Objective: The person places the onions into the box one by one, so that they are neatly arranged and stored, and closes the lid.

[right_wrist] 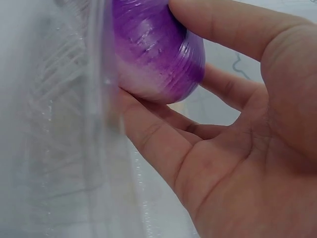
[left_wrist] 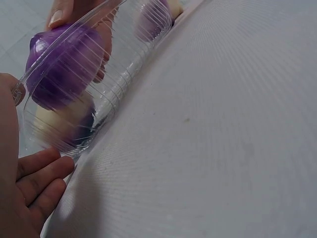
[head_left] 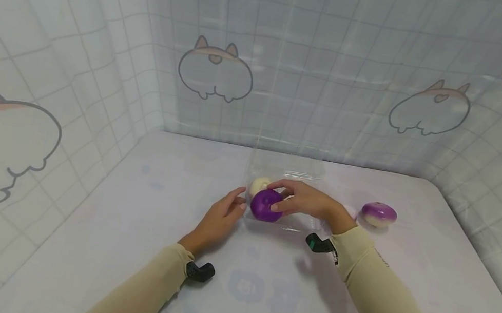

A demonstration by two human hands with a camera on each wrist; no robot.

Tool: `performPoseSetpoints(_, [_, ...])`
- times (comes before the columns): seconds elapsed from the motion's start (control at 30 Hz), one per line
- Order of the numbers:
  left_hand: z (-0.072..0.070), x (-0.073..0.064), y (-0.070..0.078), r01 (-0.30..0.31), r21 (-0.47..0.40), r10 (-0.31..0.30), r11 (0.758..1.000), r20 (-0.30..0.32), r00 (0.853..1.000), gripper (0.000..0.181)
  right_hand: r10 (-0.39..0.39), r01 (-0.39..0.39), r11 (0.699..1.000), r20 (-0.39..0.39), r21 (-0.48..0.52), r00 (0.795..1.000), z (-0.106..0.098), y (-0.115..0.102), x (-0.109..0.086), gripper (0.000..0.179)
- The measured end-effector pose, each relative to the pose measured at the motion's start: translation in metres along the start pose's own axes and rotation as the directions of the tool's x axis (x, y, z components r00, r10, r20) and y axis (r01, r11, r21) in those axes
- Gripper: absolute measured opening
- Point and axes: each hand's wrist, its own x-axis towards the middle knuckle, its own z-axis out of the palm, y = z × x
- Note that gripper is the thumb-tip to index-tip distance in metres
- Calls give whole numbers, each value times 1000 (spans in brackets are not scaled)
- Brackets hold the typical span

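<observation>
A purple-and-white turnip (head_left: 266, 205) is pinched between the thumb and fingers of my right hand (head_left: 304, 199). In the right wrist view the turnip (right_wrist: 153, 49) shows a glossy purple skin fading to white, beside the box wall. Below it in the left wrist view, a second turnip (left_wrist: 64, 119) lies inside the clear plastic box (left_wrist: 119, 74), its pale side showing. My left hand (head_left: 221, 217) is at the box's left end, thumb by the rim and the other fingers extended low along the outside, holding nothing.
Another purple-and-white turnip (head_left: 379, 214) lies on the table to the right of the box. The clear lid (head_left: 285, 163) stands raised at the back of the box. A tiled-pattern curtain (head_left: 316, 71) rises behind the pale tabletop (head_left: 174, 173).
</observation>
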Motion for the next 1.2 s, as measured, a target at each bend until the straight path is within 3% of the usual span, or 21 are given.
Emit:
performPoseSetpoints(0.5, [1, 1, 2, -3, 4, 3, 1000, -7, 1000, 52, -49, 49, 999, -3, 10, 999, 6, 5, 1, 61])
performPoseSetpoints(0.77, [0, 1, 4, 14, 10, -13, 1000, -15, 1000, 51, -74, 69, 991, -42, -115, 996, 10, 4, 3, 60])
performPoseSetpoints(1.0, [1, 1, 3, 19, 8, -19, 1000, -16, 1000, 52, -85, 81, 993, -31, -89, 996, 12, 4, 1, 61])
performPoseSetpoints(1.2, [1, 1, 5, 18, -6, -18, 1000, -4, 1000, 51, -29, 29, 999, -26, -27, 999, 11, 3, -1, 52])
